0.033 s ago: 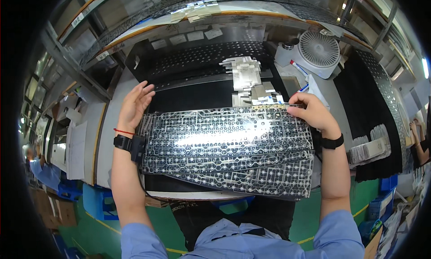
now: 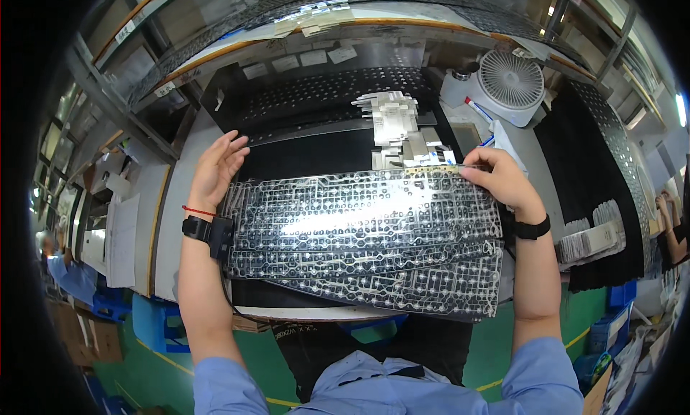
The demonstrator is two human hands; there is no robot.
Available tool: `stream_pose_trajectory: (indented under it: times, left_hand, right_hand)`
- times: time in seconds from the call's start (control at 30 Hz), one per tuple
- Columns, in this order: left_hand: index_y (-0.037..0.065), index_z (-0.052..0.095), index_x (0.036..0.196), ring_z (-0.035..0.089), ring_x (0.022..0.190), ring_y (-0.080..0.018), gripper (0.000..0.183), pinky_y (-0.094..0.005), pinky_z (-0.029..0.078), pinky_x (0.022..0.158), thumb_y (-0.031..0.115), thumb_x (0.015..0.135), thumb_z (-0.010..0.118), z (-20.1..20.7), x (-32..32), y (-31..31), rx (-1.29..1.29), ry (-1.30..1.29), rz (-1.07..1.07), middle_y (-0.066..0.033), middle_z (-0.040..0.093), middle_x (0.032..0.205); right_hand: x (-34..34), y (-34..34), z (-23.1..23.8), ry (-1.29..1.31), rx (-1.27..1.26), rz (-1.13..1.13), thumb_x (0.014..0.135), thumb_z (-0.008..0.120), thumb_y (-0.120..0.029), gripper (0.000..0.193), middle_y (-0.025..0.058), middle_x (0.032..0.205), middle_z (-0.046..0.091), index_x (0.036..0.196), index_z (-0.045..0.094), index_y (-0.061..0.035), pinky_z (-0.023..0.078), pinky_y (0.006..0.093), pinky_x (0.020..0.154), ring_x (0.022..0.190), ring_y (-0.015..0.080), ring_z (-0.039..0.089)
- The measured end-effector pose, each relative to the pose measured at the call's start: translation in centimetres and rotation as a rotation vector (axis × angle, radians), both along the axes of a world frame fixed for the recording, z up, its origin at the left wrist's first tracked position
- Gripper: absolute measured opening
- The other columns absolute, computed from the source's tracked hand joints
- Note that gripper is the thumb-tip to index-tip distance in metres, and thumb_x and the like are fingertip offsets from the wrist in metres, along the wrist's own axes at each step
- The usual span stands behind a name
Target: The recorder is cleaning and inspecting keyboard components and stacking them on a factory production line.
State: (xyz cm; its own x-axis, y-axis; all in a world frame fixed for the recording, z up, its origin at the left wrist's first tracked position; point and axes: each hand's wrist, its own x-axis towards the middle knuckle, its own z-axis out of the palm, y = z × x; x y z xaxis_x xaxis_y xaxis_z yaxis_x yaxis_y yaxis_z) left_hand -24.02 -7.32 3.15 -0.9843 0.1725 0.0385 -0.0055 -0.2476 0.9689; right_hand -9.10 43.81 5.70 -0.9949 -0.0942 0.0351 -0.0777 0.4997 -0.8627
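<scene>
A stack of clear keyboard membrane sheets (image 2: 345, 217) printed with circuit lines lies in front of me, the lower sheets fanned toward the near right. My right hand (image 2: 504, 179) is closed at the far right corner of the top sheet, thumb and forefinger pinching its edge. Beside the stack's far left corner, my left hand (image 2: 218, 169) is raised, palm inward and fingers spread, holding nothing. Pale flat connector tails (image 2: 395, 124) lie in an overlapping pile just beyond the sheets. The sheet's left edge is partly hidden by the black wrist device (image 2: 219, 239).
A white fan (image 2: 510, 81) stands at the far right, with markers (image 2: 479, 108) beside it. Bundled pale strips (image 2: 593, 235) rest on black cloth to the right. A perforated black panel (image 2: 323, 95) backs the bench, under a shelf (image 2: 402, 21). Another person (image 2: 72, 275) is at far left.
The top membrane sheet's far right edge and the glare on it have shifted very slightly. Both hands stay nearly in place.
</scene>
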Motion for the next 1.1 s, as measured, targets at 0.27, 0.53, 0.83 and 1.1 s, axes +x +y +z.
stream_pose_trajectory:
  times: [0.27, 0.53, 0.83, 1.1]
  left_hand:
    - [-0.001, 0.051, 0.133, 0.064, 0.093, -0.0108, 0.042, -0.0212, 0.052, 0.077, 0.027, 0.102, 0.05, 0.7, 0.9, 0.3, -0.25, -0.019, -0.211, -0.0115, 0.068, 0.113]
    - [-0.001, 0.058, 0.126, 0.058, 0.073, -0.0043, 0.034, -0.0181, 0.046, 0.067, 0.018, 0.098, 0.058, 0.0, 0.5, 0.3, -0.341, 0.001, -0.325, -0.0028, 0.069, 0.098]
    - [0.007, 0.064, 0.094, 0.054, 0.069, -0.0024, 0.011, -0.019, 0.044, 0.066, 0.016, 0.097, 0.059, -0.6, 0.3, 0.2, -0.262, 0.024, -0.222, 0.0041, 0.064, 0.083]
    - [0.007, 0.063, 0.094, 0.06, 0.074, -0.0049, 0.014, -0.0212, 0.049, 0.07, 0.017, 0.099, 0.056, -0.5, 0.0, 0.4, -0.138, -0.004, -0.07, 0.0016, 0.066, 0.085]
  right_hand:
    - [-0.3, -0.4, -0.4, 0.19, -0.244, -0.167, 0.088, 0.069, -0.009, 0.01, -0.0018, 0.085, 0.064, 0.093, 0.067, -0.0008, 0.044, 0.0209, 0.071, 0.077, 0.0053, 0.055]
    - [-0.4, -0.5, -0.5, 0.272, -0.23, -0.243, 0.088, 0.07, -0.01, 0.011, -0.0021, 0.081, 0.064, 0.092, 0.067, 0.0002, 0.044, 0.0211, 0.069, 0.074, 0.0045, 0.055]
    - [-1.0, -0.5, -1.4, 0.302, -0.339, -0.271, 0.092, 0.066, -0.011, 0.017, -0.003, 0.078, 0.063, 0.103, 0.065, 0.0011, 0.04, 0.0173, 0.062, 0.069, 0.0021, 0.053]
    - [-1.0, 0.1, -1.3, 0.217, -0.452, -0.229, 0.097, 0.06, -0.017, 0.015, -0.0069, 0.073, 0.061, 0.101, 0.063, -0.0027, 0.032, 0.0158, 0.051, 0.057, -0.002, 0.045]
